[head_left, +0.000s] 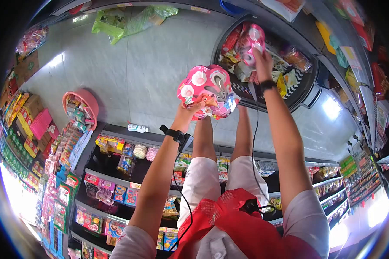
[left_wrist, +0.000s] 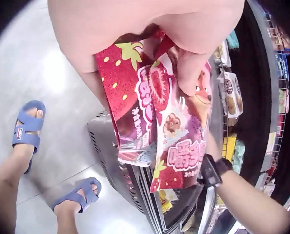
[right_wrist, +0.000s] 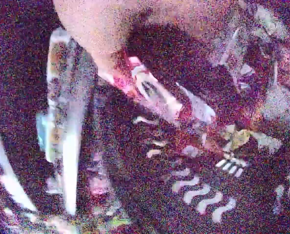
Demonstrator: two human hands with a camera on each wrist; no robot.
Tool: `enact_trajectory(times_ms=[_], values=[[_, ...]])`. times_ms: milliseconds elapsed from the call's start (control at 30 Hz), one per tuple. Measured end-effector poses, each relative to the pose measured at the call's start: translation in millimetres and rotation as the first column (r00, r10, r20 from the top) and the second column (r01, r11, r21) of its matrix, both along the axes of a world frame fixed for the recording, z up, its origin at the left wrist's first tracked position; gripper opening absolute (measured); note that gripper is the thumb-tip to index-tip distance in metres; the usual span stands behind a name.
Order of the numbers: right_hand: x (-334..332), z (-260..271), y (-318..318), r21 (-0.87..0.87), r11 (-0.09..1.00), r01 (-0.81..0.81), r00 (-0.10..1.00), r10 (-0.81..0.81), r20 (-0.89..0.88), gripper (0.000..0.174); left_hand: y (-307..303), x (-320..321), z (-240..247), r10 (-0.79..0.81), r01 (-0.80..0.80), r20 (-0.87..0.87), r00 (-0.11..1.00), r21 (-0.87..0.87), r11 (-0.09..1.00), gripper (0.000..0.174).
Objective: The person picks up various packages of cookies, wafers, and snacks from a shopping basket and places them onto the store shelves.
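Pink candy bags [head_left: 207, 88] printed with a cartoon rabbit and fox are gripped by my left hand [head_left: 189, 114] in front of my knees. In the left wrist view, that hand's thumb and fingers pinch the tops of several overlapping strawberry-patterned bags [left_wrist: 181, 141]. My right hand [head_left: 263, 67] reaches over the black shopping basket [head_left: 217, 54] and holds another pink bag [head_left: 253, 43] by one end. The right wrist view is dark and grainy, with part of a pink and white package [right_wrist: 154, 95] below that hand.
Other packets [head_left: 289, 82] lie inside the basket. A pink tub [head_left: 96, 108] of goods stands on the floor at left, near a white bottle [head_left: 137, 128]. Green plastic packaging [head_left: 112, 23] lies at the far side. Stocked shelves [head_left: 116, 172] run close by.
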State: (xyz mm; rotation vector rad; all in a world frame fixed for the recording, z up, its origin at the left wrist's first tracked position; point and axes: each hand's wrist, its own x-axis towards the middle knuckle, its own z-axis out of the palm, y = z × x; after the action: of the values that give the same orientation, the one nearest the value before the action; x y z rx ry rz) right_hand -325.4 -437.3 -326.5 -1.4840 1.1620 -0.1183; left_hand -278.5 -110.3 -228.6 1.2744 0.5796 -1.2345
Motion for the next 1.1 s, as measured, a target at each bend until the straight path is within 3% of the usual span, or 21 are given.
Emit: enact_trajectory(times_ms=[33, 67, 100, 133, 167, 200, 267, 300, 333, 433, 467, 500, 567, 600, 667, 700, 833, 867, 967, 1000, 1100], values=[[-6.2, 20.6, 3.7, 0.192, 0.973, 0.125, 0.978, -0.153, 0.139, 0.033, 1.4, 1.5, -3.8, -0.002, 0.002, 0.005, 1.000, 0.015, 1.000, 0.041], [-34.3, 25.7, -3.3, -0.230, 0.932, -0.281, 0.956, 0.293, 0.020, 0.031, 0.7, 3.4, -6.0, -0.005, 0.004, 0.023, 1.000, 0.021, 1.000, 0.041], [-63.0, 29.9, -10.5, -0.625, 0.587, -0.515, 0.839, 0.496, -0.225, 0.033, 0.6, 4.6, -7.7, -0.008, 0.007, 0.038, 0.999, 0.031, 0.999, 0.040], [-71.7, 36.8, -9.8, -0.417, 0.803, -0.427, 0.891, 0.452, -0.043, 0.034, 1.5, 4.1, -8.9, -0.012, 0.010, 0.050, 0.999, 0.043, 0.999, 0.040], [-81.1, 42.8, -9.3, -0.139, 0.952, -0.271, 0.946, 0.290, 0.145, 0.037, 2.2, 3.4, -11.6, -0.020, 0.018, 0.055, 0.998, 0.035, 0.999, 0.039], [-83.0, 56.3, -7.0, 0.123, 0.988, -0.095, 0.968, 0.063, 0.242, 0.041, 1.7, 3.3, -15.0, -0.030, 0.029, 0.061, 0.998, 0.025, 0.999, 0.038], [-78.6, 89.7, 6.5, 0.305, 0.946, -0.110, 0.978, 0.049, 0.201, 0.037, 1.2, 2.6, -18.7, -0.038, 0.038, 0.052, 0.998, -0.003, 0.999, 0.035], [-65.9, 105.8, 15.2, 0.507, 0.859, -0.069, 0.988, -0.010, 0.153, 0.037, 1.0, 3.2, -19.3, -0.036, 0.037, 0.035, 0.999, -0.021, 0.999, 0.033], [-57.3, 113.7, 24.2, 0.369, 0.904, -0.214, 0.977, 0.198, 0.081, 0.037, -0.7, 3.2, -21.2, -0.038, 0.038, 0.019, 0.999, -0.040, 0.998, 0.031], [-47.1, 91.8, 47.3, 0.413, 0.808, -0.419, 0.884, 0.467, -0.016, 0.037, 1.0, -4.2, -32.0, -0.037, 0.036, -0.021, 0.999, -0.039, 0.999, 0.024], [-49.7, 73.0, 59.5, 0.280, 0.827, -0.487, 0.866, 0.499, 0.033, 0.038, 0.8, -7.4, -37.2, -0.022, 0.023, -0.070, 0.997, 0.002, 1.000, 0.027], [-46.0, 68.1, 67.7, 0.356, 0.823, -0.443, 0.888, 0.457, 0.048, 0.038, -0.8, -10.5, -39.4, -0.007, 0.008, -0.049, 0.999, 0.023, 1.000, 0.028], [-42.5, 55.0, 84.1, 0.273, 0.866, -0.418, 0.907, 0.415, 0.071, 0.039, 1.3, -20.0, -39.1, 0.027, -0.026, -0.010, 1.000, 0.073, 0.997, 0.032], [-43.0, 46.6, 91.2, 0.124, 0.888, -0.443, 0.897, 0.440, 0.053, 0.040, 3.7, -23.0, -41.6, -0.062, 0.062, -0.006, 0.998, 0.089, 0.994, 0.044], [-41.7, 39.2, 99.3, -0.182, 0.864, -0.470, 0.878, 0.479, 0.005, 0.043, 1.5, -33.6, -43.4, 0.127, -0.127, -0.020, 0.992, 0.020, 0.992, 0.039], [-41.4, 40.4, 99.7, -0.124, 0.878, -0.462, 0.884, 0.467, 0.006, 0.045, -0.9, -37.2, -42.5, 0.220, -0.221, -0.031, 0.975, -0.015, 0.975, 0.038], [-37.4, 53.9, 93.8, 0.095, 0.892, -0.442, 0.895, 0.446, -0.023, 0.047, -30.1, -31.6, -9.0, 0.305, -0.297, 0.023, 0.952, -0.172, 0.939, 0.065], [-35.7, 59.4, 92.6, 0.118, 0.886, -0.448, 0.889, 0.455, -0.043, 0.047, -36.3, -25.3, 6.3, 0.318, -0.330, -0.089, 0.944, -0.269, 0.905, 0.059], [-38.3, 67.4, 94.8, 0.115, 0.876, -0.468, 0.875, 0.478, -0.078, 0.051, -45.6, -20.6, 16.5, -0.057, 0.072, 0.078, 0.995, -0.195, 0.978, 0.053], [-41.5, 67.5, 97.0, 0.116, 0.877, -0.466, 0.875, 0.476, -0.082, 0.051, -45.2, -18.5, 13.5, -0.073, 0.066, -0.025, 0.997, -0.213, 0.975, 0.054], [-52.4, 65.7, 95.2, 0.104, 0.891, -0.442, 0.893, 0.448, -0.044, 0.056, -53.0, -16.2, 14.3, 0.004, -0.006, -0.018, 1.000, -0.148, 0.989, 0.050]])
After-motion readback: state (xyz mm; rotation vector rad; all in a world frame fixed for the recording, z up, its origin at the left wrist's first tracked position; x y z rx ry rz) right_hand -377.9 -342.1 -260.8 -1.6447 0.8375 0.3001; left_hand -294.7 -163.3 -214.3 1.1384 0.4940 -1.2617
